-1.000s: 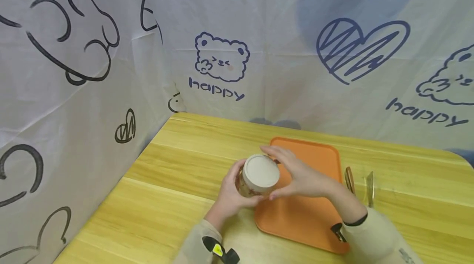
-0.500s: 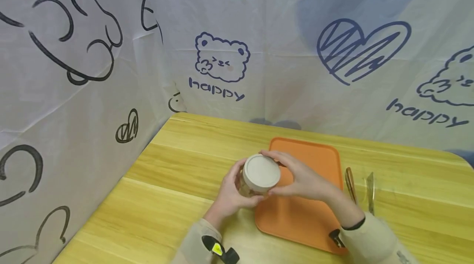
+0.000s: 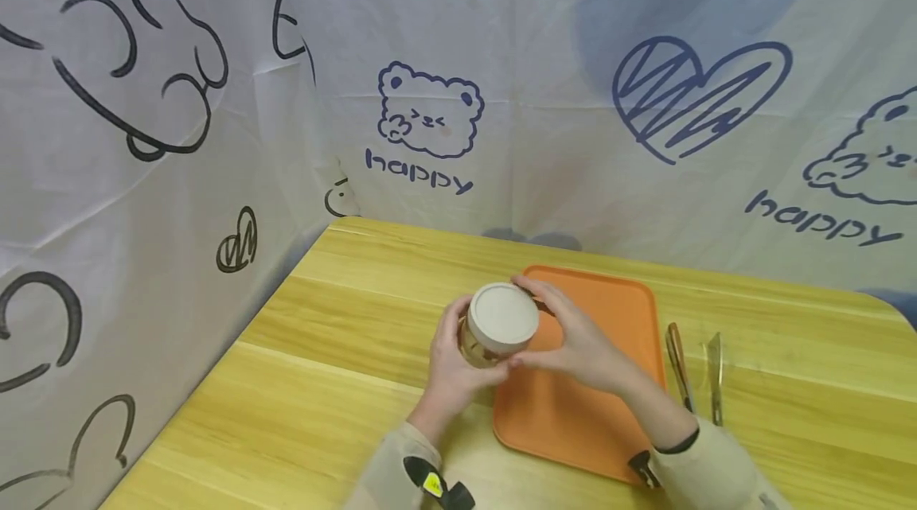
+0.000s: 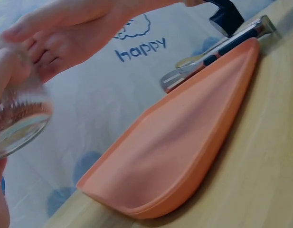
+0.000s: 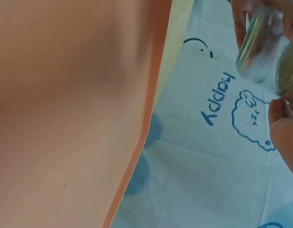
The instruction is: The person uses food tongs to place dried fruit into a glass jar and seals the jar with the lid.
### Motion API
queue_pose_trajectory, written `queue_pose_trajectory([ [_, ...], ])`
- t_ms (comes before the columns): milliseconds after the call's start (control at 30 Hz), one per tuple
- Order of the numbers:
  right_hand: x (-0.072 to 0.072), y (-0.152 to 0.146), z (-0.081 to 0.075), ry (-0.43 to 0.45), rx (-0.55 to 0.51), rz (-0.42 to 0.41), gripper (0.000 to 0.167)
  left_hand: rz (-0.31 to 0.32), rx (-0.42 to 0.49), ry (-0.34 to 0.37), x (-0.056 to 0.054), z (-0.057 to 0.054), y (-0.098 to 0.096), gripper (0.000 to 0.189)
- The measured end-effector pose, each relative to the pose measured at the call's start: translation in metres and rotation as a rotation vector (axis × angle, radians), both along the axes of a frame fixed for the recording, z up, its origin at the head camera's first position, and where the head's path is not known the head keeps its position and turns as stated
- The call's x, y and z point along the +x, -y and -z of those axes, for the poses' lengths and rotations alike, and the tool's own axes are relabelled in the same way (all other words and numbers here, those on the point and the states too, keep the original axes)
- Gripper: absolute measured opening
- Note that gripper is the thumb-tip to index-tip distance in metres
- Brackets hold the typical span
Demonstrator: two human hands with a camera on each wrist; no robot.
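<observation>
A glass jar (image 3: 474, 347) with a white lid (image 3: 504, 315) is held tilted above the left edge of an orange tray (image 3: 591, 426). My left hand (image 3: 451, 371) grips the jar's glass body from the left. Around the lid's far and near sides curl the fingers and thumb of my right hand (image 3: 583, 343), with a gap at the palm. In the left wrist view the clear base of the jar (image 4: 25, 118) shows, and the right hand (image 4: 75, 35) reaches its upper end. The right wrist view has the jar (image 5: 265, 52) at the upper right. What it contains is unclear.
Right of the tray lie a brown-handled utensil (image 3: 677, 359) and a metal utensil (image 3: 716, 375). Both sit on the wooden table (image 3: 337, 319). A printed white cloth (image 3: 544, 168) hangs behind the table and along its left side.
The right hand has closed in from beside the lid to hold around it. Both hands and the jar have shifted slightly, away from me in the last half second.
</observation>
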State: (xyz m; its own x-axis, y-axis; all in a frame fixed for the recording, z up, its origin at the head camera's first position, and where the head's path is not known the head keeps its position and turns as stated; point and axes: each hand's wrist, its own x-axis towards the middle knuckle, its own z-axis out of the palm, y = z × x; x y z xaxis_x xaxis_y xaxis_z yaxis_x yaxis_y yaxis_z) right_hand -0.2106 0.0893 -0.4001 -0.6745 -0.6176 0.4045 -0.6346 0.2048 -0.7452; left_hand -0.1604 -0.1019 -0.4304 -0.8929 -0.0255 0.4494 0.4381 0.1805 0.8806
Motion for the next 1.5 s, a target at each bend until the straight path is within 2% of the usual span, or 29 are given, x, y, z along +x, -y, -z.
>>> queue_pose_trajectory([
  [133, -0.004, -0.006, -0.001, 0.057, -0.048, -0.116, 0.093, 0.190, 0.093, 0.009, -0.002, -0.003, 0.008, 0.083],
  [200, -0.006, -0.008, 0.000, 0.085, -0.057, -0.166, 0.092, 0.272, 0.107, 0.021, -0.003, -0.002, 0.011, 0.083],
  [267, -0.006, -0.009, 0.001, 0.103, -0.055, -0.196, 0.090, 0.320, 0.098, 0.036, -0.004, -0.002, 0.014, 0.083],
  [333, -0.005, -0.008, 0.002, 0.109, -0.056, -0.203, 0.088, 0.334, 0.084, 0.048, -0.004, -0.002, 0.015, 0.083],
  [400, -0.004, -0.007, 0.004, 0.108, -0.058, -0.186, 0.087, 0.324, 0.076, 0.044, -0.004, -0.002, 0.014, 0.083],
  [500, -0.002, -0.005, 0.005, 0.085, -0.071, -0.141, 0.087, 0.259, 0.066, 0.017, -0.002, -0.002, 0.010, 0.082],
  [733, 0.002, 0.002, 0.004, 0.038, -0.086, -0.019, 0.088, 0.010, 0.033, -0.026, 0.003, -0.006, -0.006, 0.081],
  [833, 0.003, 0.004, 0.004, 0.044, -0.077, 0.020, 0.089, -0.066, 0.022, -0.021, -0.001, 0.003, -0.009, 0.084],
  [867, 0.003, 0.004, 0.003, 0.048, -0.075, 0.024, 0.089, -0.074, 0.021, -0.018, -0.003, 0.007, -0.009, 0.085],
  [933, 0.002, 0.003, 0.002, 0.056, -0.078, 0.008, 0.091, -0.045, 0.038, -0.016, -0.008, 0.015, -0.008, 0.086],
  [1033, 0.001, 0.000, 0.002, 0.088, -0.102, -0.052, 0.091, 0.075, 0.095, -0.022, -0.013, 0.023, -0.002, 0.086],
  [1133, 0.001, -0.002, 0.001, 0.123, -0.110, -0.116, 0.087, 0.208, 0.150, -0.021, -0.014, 0.025, 0.004, 0.085],
  [1233, 0.003, -0.001, 0.001, 0.144, -0.101, -0.129, 0.083, 0.260, 0.161, -0.008, -0.012, 0.022, 0.007, 0.084],
  [1333, 0.005, 0.002, 0.001, 0.146, -0.100, -0.087, 0.083, 0.203, 0.121, -0.013, -0.004, 0.009, 0.004, 0.082],
  [1400, 0.006, 0.004, 0.002, 0.145, -0.108, -0.047, 0.083, 0.119, 0.080, -0.019, 0.001, 0.000, 0.000, 0.080],
  [1500, 0.007, 0.006, 0.004, 0.133, -0.120, 0.006, 0.084, -0.029, 0.034, -0.044, -0.002, 0.006, -0.006, 0.082],
])
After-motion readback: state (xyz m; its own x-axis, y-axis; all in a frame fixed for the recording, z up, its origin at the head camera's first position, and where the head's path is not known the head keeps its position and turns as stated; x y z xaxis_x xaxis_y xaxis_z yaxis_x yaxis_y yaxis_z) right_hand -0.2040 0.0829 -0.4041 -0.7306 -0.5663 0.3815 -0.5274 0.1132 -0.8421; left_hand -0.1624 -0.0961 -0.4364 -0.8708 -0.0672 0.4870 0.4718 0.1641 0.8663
